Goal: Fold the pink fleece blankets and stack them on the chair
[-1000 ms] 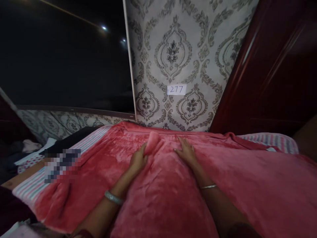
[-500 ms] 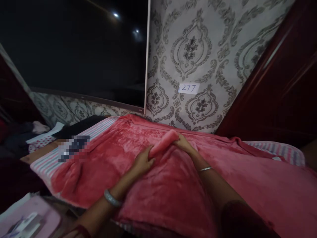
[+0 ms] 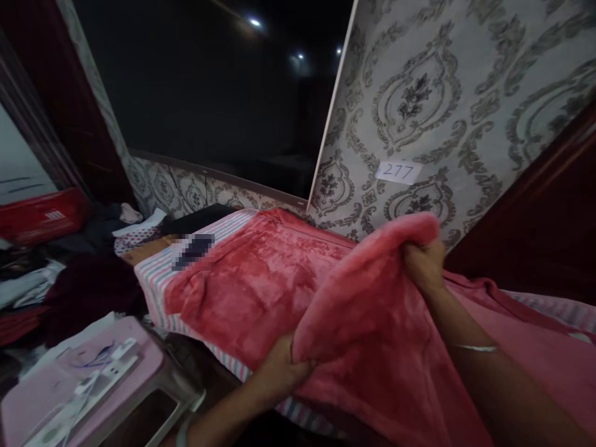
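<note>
A red plush blanket (image 3: 261, 279) lies spread over a striped cloth (image 3: 161, 273) on a long raised surface. Near its front edge my left hand (image 3: 284, 369) is closed on one part of the blanket. My right hand (image 3: 426, 264), higher and to the right, grips another part. Between the two hands a fold of the plush is lifted and stretched into a slanting ridge. The fingers of both hands are partly hidden by the fabric.
A pink stool (image 3: 144, 347) at lower left carries a white power strip (image 3: 109, 375). Clothes (image 3: 84, 292) are heaped behind it. A large television (image 3: 209, 93) hangs on the patterned wall, beside a paper label (image 3: 398, 172) reading 277. A pixelated dark object (image 3: 194, 249) rests on the striped cloth.
My hands have moved apart, the right one up and rightward, the left one down toward the front edge. The held blanket fold is now wider and higher. The view has turned left.
</note>
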Motion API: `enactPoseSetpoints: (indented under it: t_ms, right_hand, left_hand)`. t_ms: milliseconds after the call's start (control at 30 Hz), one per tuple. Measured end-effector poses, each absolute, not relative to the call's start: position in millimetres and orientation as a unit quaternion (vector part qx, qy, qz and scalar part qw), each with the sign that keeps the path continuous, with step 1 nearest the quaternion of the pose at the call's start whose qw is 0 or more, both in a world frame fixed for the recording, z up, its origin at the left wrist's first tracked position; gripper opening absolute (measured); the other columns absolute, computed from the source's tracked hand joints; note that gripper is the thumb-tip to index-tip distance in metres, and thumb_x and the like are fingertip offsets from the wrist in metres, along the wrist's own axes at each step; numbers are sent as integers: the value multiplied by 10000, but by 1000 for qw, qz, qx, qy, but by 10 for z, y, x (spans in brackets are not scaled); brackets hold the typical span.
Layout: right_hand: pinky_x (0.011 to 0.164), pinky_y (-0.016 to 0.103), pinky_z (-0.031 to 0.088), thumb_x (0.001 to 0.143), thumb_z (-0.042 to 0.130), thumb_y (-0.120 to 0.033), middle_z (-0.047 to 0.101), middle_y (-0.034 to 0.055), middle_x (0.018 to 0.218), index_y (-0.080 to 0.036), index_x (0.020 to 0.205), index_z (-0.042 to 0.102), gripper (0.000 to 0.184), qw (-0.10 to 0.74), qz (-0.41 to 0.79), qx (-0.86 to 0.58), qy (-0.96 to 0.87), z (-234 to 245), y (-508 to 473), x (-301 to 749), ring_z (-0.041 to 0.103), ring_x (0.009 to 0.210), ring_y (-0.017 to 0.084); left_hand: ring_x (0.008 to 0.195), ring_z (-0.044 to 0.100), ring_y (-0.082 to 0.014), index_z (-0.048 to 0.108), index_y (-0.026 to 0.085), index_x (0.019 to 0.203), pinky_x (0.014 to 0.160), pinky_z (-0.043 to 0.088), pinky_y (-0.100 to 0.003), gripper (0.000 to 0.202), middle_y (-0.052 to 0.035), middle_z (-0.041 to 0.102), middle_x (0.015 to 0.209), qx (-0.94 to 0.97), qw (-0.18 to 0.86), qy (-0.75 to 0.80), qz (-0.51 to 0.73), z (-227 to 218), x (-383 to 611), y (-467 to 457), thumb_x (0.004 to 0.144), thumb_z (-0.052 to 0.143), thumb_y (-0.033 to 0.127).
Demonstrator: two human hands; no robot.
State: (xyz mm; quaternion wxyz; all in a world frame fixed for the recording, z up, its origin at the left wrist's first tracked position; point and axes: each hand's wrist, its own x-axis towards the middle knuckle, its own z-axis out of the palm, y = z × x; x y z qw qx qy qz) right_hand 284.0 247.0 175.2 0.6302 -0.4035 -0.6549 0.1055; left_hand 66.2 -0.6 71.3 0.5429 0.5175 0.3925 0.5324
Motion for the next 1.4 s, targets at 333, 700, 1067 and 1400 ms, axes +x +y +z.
enactPoseSetpoints:
  t_ms: [333,700,1067,1400]
  right_hand:
    - [753,353,539,752,556,-220,585,12,718,-266,729,571,54,632,33,-293,-717,2858,3054,2094,589,805,220]
    - [889,372,512,820,522,-166,750,97,1041,-154,1051,702,294,336,141,-476,-801,1288,3074,125,670,988,270]
    - [1006,318,467,884,603,-245,696,64,1282,-208,1311,624,429,249,129,-443,-852,1100,3492,22,634,1177,228]
    - [1185,525,253,997,424,-394,442,123,1558,-197,1493,464,535,156,59,-476,-863,803,3060,1009,354,1458,301]
  left_hand:
    - [860,715,-249,737,133,1045,748,582,-327,424,-86,765,1011,512,453,456,570,1634,-35,-72,732,747,419]
    - [943,718,-351,737,175,1091,791,599,-407,783,-101,776,1017,360,290,685,563,731,-1663,93,457,826,626]
    - [1053,684,-320,623,171,1249,915,551,-413,691,-119,730,1135,470,91,768,425,516,-1918,76,742,584,639]
    - [1433,400,-341,488,226,1479,1178,311,-551,588,-111,445,1558,699,-51,670,244,578,-1048,342,925,467,425]
